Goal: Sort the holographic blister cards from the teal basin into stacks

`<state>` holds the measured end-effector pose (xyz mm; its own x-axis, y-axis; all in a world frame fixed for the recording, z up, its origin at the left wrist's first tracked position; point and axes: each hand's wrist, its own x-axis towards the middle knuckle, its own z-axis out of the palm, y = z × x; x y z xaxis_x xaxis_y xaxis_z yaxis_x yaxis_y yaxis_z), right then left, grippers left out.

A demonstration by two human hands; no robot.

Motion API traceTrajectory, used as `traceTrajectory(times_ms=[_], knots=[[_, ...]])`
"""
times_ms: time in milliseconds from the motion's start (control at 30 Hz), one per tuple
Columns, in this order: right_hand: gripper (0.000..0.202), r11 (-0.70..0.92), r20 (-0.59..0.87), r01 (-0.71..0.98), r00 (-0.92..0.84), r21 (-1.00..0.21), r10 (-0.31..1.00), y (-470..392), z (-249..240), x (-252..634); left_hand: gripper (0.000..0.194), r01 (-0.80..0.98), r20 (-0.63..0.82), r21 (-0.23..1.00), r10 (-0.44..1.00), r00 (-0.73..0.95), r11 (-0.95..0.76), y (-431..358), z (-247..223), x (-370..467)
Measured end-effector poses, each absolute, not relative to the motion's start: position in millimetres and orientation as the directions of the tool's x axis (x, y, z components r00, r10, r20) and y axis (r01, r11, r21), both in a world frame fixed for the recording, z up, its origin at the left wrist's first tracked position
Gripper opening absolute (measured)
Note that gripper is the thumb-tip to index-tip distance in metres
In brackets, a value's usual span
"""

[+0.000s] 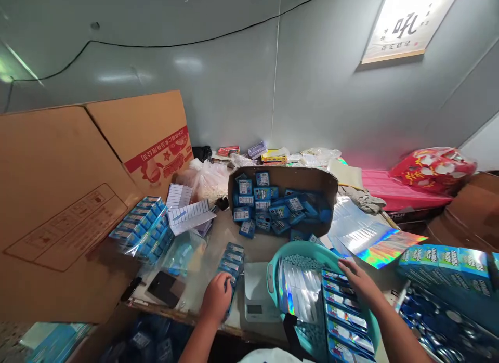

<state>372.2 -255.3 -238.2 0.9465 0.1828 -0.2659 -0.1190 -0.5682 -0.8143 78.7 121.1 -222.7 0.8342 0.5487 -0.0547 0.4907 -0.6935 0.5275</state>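
Head-worn view, forward and down over cluttered table [257, 243].

Cool, even light fills the room. A framed sign [407, 22] glares white at the top right, and holographic sheets [374, 241] flash rainbow reflections. Wide-angle distortion bends the edges; the lower corners blur.
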Motion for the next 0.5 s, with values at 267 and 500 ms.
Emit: traceTrajectory(times_ms=[267, 500], knots=[[0.042, -0.597, -0.364, -0.105, 0.870, -0.795, 0.332, -262.3, -239.9, 377.2, 0.063, 0.569, -0.039, 0.552, 0.663, 0.748, -0.609, 142.8, -236.5, 76.8], [0.043, -0.649, -0.320, 0.123, 0.792, -0.750, 0.519, -261.1, -216.2, 372.9, 0.051, 0.581, 0.016, 0.582, 0.722, 0.692, -0.570, 135.3, -250.7, 70.6]])
